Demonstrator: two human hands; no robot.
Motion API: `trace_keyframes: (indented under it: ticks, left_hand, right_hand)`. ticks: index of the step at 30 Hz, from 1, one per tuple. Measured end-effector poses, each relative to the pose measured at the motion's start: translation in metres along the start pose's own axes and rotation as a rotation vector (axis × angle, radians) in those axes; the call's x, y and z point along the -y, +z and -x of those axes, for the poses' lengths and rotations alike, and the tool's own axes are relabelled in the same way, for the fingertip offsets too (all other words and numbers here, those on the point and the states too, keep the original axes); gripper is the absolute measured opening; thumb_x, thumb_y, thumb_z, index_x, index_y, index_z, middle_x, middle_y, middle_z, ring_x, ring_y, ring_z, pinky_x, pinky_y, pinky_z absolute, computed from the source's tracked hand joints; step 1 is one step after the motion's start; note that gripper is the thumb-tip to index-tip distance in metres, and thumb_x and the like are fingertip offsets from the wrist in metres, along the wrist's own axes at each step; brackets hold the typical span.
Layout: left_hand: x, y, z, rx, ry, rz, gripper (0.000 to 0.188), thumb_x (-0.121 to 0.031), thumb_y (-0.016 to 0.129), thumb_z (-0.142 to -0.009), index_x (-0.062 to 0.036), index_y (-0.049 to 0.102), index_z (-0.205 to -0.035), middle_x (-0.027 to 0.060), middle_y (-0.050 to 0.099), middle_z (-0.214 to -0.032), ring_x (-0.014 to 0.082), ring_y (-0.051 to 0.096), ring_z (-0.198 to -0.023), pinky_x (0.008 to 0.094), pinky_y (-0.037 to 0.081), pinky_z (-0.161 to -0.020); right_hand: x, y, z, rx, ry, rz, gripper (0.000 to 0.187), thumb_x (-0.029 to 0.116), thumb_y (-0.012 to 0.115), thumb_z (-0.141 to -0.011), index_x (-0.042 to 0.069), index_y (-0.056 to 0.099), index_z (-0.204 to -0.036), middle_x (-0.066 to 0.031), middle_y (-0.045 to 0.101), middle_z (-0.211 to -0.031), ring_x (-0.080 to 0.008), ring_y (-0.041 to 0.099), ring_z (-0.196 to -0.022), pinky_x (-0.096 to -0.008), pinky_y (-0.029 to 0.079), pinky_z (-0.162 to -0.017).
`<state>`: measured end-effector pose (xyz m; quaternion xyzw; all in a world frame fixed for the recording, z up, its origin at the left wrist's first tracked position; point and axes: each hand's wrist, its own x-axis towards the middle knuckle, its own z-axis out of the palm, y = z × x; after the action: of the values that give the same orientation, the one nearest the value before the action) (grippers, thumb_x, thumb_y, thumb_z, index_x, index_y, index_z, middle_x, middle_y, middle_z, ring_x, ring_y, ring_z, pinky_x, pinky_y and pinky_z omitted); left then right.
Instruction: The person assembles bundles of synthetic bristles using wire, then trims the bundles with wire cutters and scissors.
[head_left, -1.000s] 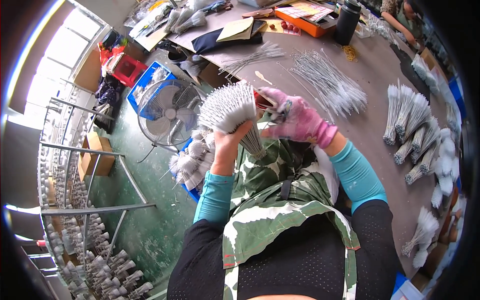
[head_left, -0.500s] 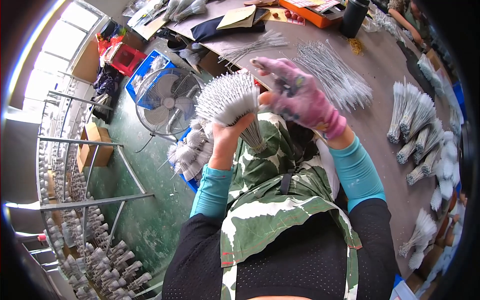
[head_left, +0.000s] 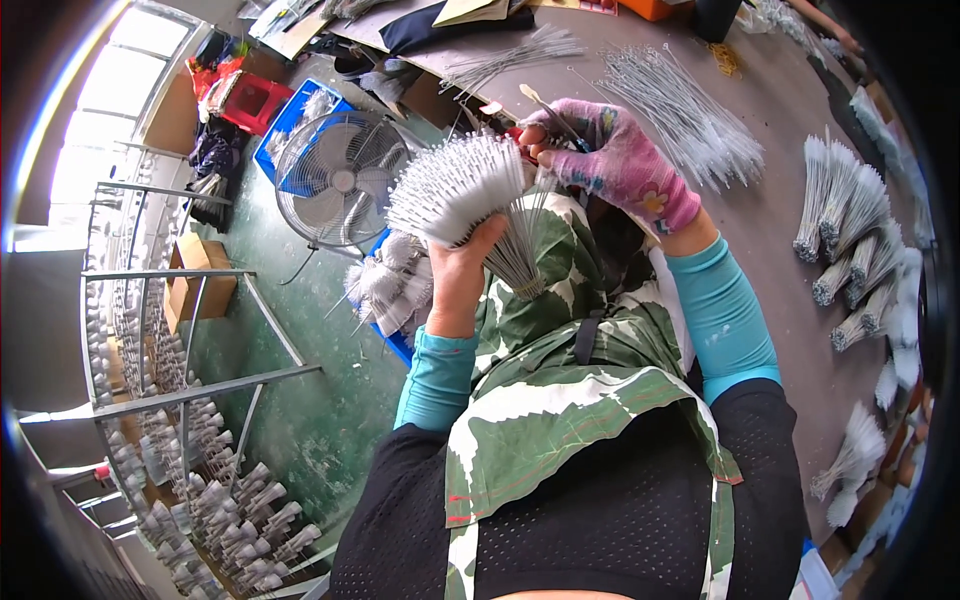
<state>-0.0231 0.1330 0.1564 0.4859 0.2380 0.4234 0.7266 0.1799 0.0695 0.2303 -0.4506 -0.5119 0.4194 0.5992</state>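
Observation:
My bare left hand [head_left: 463, 270] is wrapped round a thick bundle of thin wire brushes [head_left: 455, 190]. Their white bristle ends fan out at the top, and the bare wire stems [head_left: 517, 250] point down over my lap. Just right of the bundle is my right hand [head_left: 620, 160], in a pink flowered glove, its fingers curled closed. A slim stick-like tool with a tan tip [head_left: 530, 93] pokes up from those fingers; its exact kind cannot be made out. Something small and red [head_left: 518, 138] shows between the glove and the bristles, partly hidden.
Loose wire brushes [head_left: 690, 120] lie on the table, with tied bundles [head_left: 850, 200] at its right side. On the left stand a floor fan [head_left: 343, 180], a metal rack frame [head_left: 200, 395] and a cardboard box [head_left: 200, 275]. A blue crate [head_left: 395, 340] of brushes sits below my left hand.
My right hand has curled its outstretched fingers in and turned, and the tan-tipped tool now shows in it. My left hand still grips the bundle. The whole view has shifted slightly.

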Motion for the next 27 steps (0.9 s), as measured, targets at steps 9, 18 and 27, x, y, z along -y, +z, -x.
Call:
trace_keyframes:
  ticks: [9,18,27]
  left_hand:
    - [0.010,-0.015,0.004,0.019,-0.007,0.033,0.047,-0.001,0.065,-0.079,0.0023,0.049,-0.123,0.0155,0.060,-0.110,0.0256,0.061,-0.101,0.0356,0.051,-0.087]
    - [0.003,-0.023,0.007,0.235,-0.007,-0.137,0.059,-0.006,0.071,-0.072,0.0044,0.048,-0.125,0.0192,0.060,-0.117,0.0276,0.058,-0.107,0.0385,0.047,-0.093]
    - [0.011,-0.033,0.014,0.174,-0.112,0.090,0.051,0.001,0.068,-0.071,0.0039,0.054,-0.120,0.0137,0.062,-0.112,0.0256,0.060,-0.104,0.0364,0.045,-0.093]
  right_hand:
    - [-0.001,0.009,0.001,0.028,-0.040,-0.034,0.026,-0.001,0.062,-0.084,-0.001,0.060,-0.110,-0.0058,0.063,-0.101,-0.0125,0.060,-0.094,-0.0266,0.050,-0.085]
    - [-0.001,0.011,0.002,0.060,0.055,-0.179,0.022,-0.003,0.059,-0.082,-0.001,0.062,-0.104,-0.0056,0.063,-0.096,-0.0130,0.060,-0.089,-0.0268,0.051,-0.083]
    - [-0.003,0.015,0.002,0.023,0.071,-0.084,0.024,0.005,0.057,-0.077,0.001,0.062,-0.100,-0.0015,0.061,-0.091,-0.0098,0.055,-0.088,-0.0254,0.046,-0.082]
